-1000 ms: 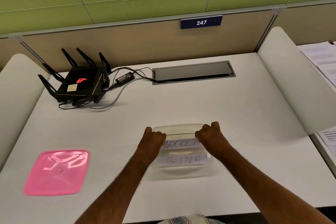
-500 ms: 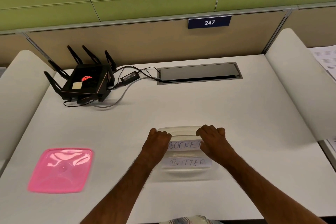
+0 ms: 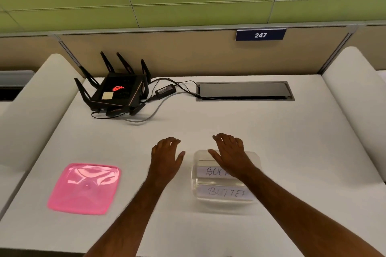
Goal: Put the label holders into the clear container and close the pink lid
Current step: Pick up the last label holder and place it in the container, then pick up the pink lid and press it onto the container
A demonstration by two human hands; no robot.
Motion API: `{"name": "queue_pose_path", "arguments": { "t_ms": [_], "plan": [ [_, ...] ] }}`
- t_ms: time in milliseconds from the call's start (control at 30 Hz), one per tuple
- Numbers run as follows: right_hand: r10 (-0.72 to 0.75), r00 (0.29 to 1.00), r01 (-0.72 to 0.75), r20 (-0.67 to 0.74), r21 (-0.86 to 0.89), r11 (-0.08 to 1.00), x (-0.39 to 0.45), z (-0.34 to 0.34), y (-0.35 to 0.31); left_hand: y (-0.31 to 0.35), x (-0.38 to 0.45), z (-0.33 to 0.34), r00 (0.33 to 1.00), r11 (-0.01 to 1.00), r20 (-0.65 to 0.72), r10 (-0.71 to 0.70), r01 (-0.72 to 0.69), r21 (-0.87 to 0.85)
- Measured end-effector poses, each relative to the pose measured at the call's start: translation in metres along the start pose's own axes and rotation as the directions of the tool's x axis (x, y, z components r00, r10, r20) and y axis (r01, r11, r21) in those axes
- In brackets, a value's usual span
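Hands hover over a white desk (image 3: 229,127), seen from a head-worn camera looking down. The left hand (image 3: 167,156) floats palm down over bare desk just left of a clear container (image 3: 224,200), its fingers (image 3: 173,142) spread apart and holding nothing. The right hand (image 3: 230,154) is above the far part of the container, palm down, fingers also spread and empty; whether it touches the rim cannot be told. The clear container sits on the desk near the front edge, right of centre, and has no lid on it. Inside it are two label holders, each with a white handwritten card: the farther one (image 3: 211,171) shows letters partly hidden by the right wrist, and the nearer one (image 3: 225,192) reads roughly "BUTTER". The pink lid (image 3: 84,189) lies flat on the desk well to the left of the container and apart from both hands. At the back left of the desk stands a black router (image 3: 117,94) with several upright antennas, and beside it a small black power adapter (image 3: 166,91) with cables running toward a grey cable hatch (image 3: 244,91) set into the desk surface. On the beige partition behind hangs a blue plate (image 3: 260,35) reading "247", below green wall panels.
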State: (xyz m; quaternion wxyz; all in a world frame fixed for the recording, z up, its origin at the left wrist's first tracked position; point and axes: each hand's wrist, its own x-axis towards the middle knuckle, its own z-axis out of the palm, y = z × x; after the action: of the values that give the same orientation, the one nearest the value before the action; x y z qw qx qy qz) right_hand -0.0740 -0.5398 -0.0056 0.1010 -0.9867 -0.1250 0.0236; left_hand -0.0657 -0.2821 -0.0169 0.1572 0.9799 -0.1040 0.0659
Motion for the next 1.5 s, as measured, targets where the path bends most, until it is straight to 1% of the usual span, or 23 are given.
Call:
{"name": "queue_pose_path", "arguments": {
  "t_ms": [67, 167, 267, 367, 467, 567, 767, 1000, 1100, 1233, 1400, 1500],
  "plan": [
    [-0.007, 0.999, 0.007, 0.036, 0.006, 1.0, 0.014, 0.003, -0.013, -0.022, -0.004, -0.003, 0.996, 0.997, 0.033, -0.083, 0.083, 0.002],
    [-0.046, 0.997, 0.046, 0.06, -0.006, 0.999, 0.032, 0.008, -0.034, -0.054, -0.011, -0.01, 0.972, 0.976, 0.09, -0.218, 0.216, 0.032],
    [-0.089, 0.992, 0.092, 0.088, -0.024, 0.995, 0.048, 0.014, -0.059, -0.084, -0.023, -0.02, 0.942, 0.947, 0.101, -0.32, 0.318, 0.033],
    [-0.12, 0.986, 0.125, 0.114, -0.039, 0.991, 0.063, 0.022, -0.083, -0.11, -0.035, -0.032, 0.914, 0.919, 0.1, -0.394, 0.39, 0.053],
    [-0.142, 0.981, 0.148, 0.134, -0.036, 0.988, 0.076, 0.032, -0.107, -0.134, -0.049, -0.044, 0.89, 0.894, 0.091, -0.447, 0.442, 0.067],
    [-0.177, 0.974, 0.184, 0.141, -0.039, 0.982, 0.085, 0.041, -0.134, -0.158, -0.064, -0.056, 0.862, 0.866, 0.078, -0.5, 0.499, 0.044],
    [-0.231, 0.951, 0.24, 0.207, -0.02, 0.971, 0.096, 0.059, -0.181, -0.201, -0.088, -0.073, 0.805, 0.807, 0.067, -0.59, 0.587, 0.062],
    [-0.263, 0.929, 0.267, 0.26, 0.021, 0.964, 0.099, 0.085, -0.222, -0.244, -0.113, -0.08, 0.725, 0.73, 0.082, -0.683, 0.679, 0.078],
    [-0.271, 0.922, 0.263, 0.278, 0.064, 0.963, 0.098, 0.098, -0.24, -0.261, -0.12, -0.081, 0.685, 0.691, 0.099, -0.722, 0.72, 0.064],
    [-0.282, 0.901, 0.256, 0.328, 0.122, 0.959, 0.095, 0.114, -0.263, -0.282, -0.124, -0.082, 0.604, 0.617, 0.141, -0.785, 0.782, 0.086],
    [-0.257, 0.872, 0.178, 0.416, 0.22, 0.959, 0.088, 0.131, -0.283, -0.3, -0.126, -0.082, 0.503, 0.525, 0.182, -0.845, 0.846, 0.098],
    [-0.248, 0.852, 0.136, 0.461, 0.263, 0.955, 0.083, 0.138, -0.291, -0.307, -0.127, -0.08, 0.47, 0.489, 0.18, -0.864, 0.869, 0.077]
  ]
}}
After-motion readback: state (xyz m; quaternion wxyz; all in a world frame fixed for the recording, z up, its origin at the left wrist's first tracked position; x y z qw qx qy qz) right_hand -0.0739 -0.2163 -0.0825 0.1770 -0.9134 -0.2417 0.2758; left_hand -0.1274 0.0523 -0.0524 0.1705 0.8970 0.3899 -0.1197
